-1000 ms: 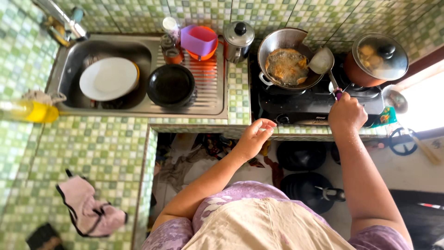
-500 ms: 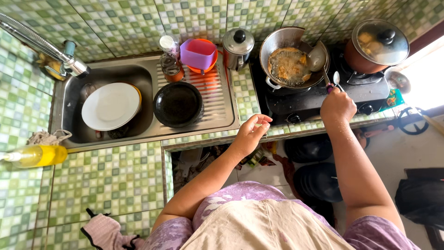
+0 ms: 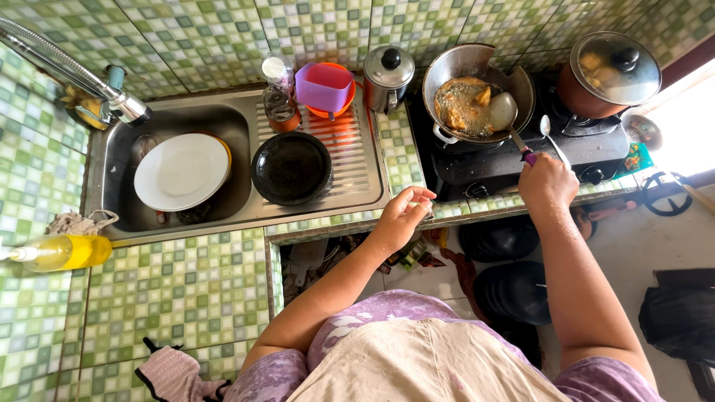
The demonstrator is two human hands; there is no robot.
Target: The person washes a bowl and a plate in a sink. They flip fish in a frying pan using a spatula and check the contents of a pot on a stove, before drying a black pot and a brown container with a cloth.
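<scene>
My right hand point(image 3: 547, 181) grips the purple-tipped handle of a ladle point(image 3: 506, 115) whose bowl rests inside a steel pan point(image 3: 477, 93) of browned food on a black gas stove point(image 3: 521, 160). A small spoon point(image 3: 553, 138) lies on the stove beside that hand. My left hand point(image 3: 402, 216) rests with loosely curled fingers on the tiled counter edge in front of the stove, holding nothing. A lidded red-brown pot point(image 3: 611, 71) stands on the right burner.
A steel sink point(image 3: 238, 216) holds a white plate point(image 3: 182, 171), and a black bowl point(image 3: 292, 167) sits on its drainboard. A purple cup in an orange dish point(image 3: 326, 88), jars point(image 3: 281, 100), a steel lidded canister point(image 3: 387, 74), a tap point(image 3: 67, 67), a yellow bottle point(image 3: 59, 251) and a pink cloth point(image 3: 175, 376) lie around.
The view has shifted so the sink and stove sit lower and further right. My right hand still holds the ladle; my left hand stays at the counter edge.
</scene>
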